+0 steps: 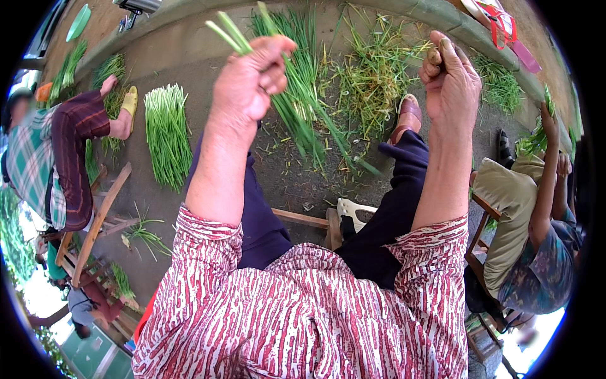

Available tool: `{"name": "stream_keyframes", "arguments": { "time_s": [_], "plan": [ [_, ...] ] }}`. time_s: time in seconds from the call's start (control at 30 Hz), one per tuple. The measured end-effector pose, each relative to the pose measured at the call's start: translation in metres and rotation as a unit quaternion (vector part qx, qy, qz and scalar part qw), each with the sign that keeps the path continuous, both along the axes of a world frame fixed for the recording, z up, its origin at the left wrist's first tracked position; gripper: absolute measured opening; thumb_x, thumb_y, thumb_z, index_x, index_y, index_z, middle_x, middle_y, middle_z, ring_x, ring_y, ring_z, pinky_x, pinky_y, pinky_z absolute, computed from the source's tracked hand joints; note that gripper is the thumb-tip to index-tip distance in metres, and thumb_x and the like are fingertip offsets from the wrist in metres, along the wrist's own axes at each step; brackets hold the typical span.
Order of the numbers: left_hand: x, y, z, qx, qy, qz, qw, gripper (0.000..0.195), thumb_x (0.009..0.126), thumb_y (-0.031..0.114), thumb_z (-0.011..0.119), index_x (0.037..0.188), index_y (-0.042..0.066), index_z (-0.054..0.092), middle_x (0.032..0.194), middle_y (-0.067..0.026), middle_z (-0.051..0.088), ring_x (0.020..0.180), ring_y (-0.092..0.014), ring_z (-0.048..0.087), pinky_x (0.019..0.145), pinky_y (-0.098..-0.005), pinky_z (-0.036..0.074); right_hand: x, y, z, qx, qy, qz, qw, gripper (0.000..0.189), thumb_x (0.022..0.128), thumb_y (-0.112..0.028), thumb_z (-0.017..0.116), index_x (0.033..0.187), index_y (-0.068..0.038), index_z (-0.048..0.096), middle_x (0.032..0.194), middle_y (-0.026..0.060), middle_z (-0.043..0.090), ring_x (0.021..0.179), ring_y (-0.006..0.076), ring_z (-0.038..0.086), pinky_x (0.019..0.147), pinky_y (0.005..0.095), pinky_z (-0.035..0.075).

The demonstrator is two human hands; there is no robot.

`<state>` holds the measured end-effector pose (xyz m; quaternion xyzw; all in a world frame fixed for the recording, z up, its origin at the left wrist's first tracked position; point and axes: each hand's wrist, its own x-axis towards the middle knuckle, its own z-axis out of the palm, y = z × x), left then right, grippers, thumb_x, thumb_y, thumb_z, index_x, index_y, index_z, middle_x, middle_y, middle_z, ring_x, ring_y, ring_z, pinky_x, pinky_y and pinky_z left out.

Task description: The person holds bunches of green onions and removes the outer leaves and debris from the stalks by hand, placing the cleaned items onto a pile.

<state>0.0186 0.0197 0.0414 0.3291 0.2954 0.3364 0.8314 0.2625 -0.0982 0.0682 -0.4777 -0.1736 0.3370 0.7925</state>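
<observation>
My left hand (258, 76) grips a few long chive stalks (232, 33), their pale cut ends pointing up past the fingers and their green leaves trailing down to the right, partly blurred. Under and beyond that hand lies a loose heap of green chives (298, 42) on the pavement. My right hand (450, 76) is raised on the other side, thumb and fingers pinched together; nothing plainly shows between them. Close to it on the ground is a tangled pile of yellowed leaf trimmings (374, 71). A neat bundle of chives (168, 137), white ends aligned, lies left of my left forearm.
People sit on both sides, one on a wooden stool (102, 222) at left, another at right holding green stalks (535, 139). A concrete kerb (426, 14) curves along the far side. More trimmings (502, 85) lie at right. A white plastic object (355, 211) sits by my legs.
</observation>
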Motion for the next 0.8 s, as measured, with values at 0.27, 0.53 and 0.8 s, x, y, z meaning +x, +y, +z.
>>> {"name": "stream_keyframes", "arguments": {
  "time_s": [0.27, 0.53, 0.8],
  "plan": [
    [-0.042, 0.047, -0.005, -0.055, -0.108, 0.144, 0.982, 0.021, 0.084, 0.018, 0.067, 0.095, 0.0, 0.062, 0.076, -0.0063, 0.057, 0.046, -0.008, 0.038, 0.047, -0.0251, 0.03, 0.004, -0.004, 0.001, -0.015, -0.019, 0.018, 1.0, 0.016, 0.09, -0.002, 0.055, 0.102, 0.007, 0.062, 0.074, 0.0079, 0.059, 0.06, 0.0097, 0.053, 0.05, 0.0197, 0.043],
    [-0.055, 0.053, -0.002, -0.064, -0.1, 0.192, 0.974, 0.021, 0.086, 0.017, 0.064, 0.098, 0.001, 0.06, 0.074, -0.0054, 0.054, 0.047, -0.008, 0.037, 0.049, -0.026, 0.029, 0.016, -0.015, 0.0, -0.041, -0.024, 0.004, 0.999, 0.017, 0.09, 0.002, 0.051, 0.103, 0.006, 0.061, 0.079, 0.0118, 0.063, 0.063, 0.0111, 0.056, 0.055, 0.0197, 0.046],
    [-0.063, 0.061, -0.006, -0.08, -0.088, 0.232, 0.965, 0.023, 0.085, 0.019, 0.066, 0.099, 0.002, 0.06, 0.072, -0.0047, 0.054, 0.047, -0.009, 0.037, 0.049, -0.0263, 0.029, 0.019, -0.019, 0.002, -0.082, -0.049, -0.008, 0.995, 0.02, 0.088, 0.004, 0.049, 0.104, 0.004, 0.06, 0.088, 0.0126, 0.067, 0.065, 0.0112, 0.059, 0.055, 0.0203, 0.045]
  ]
}}
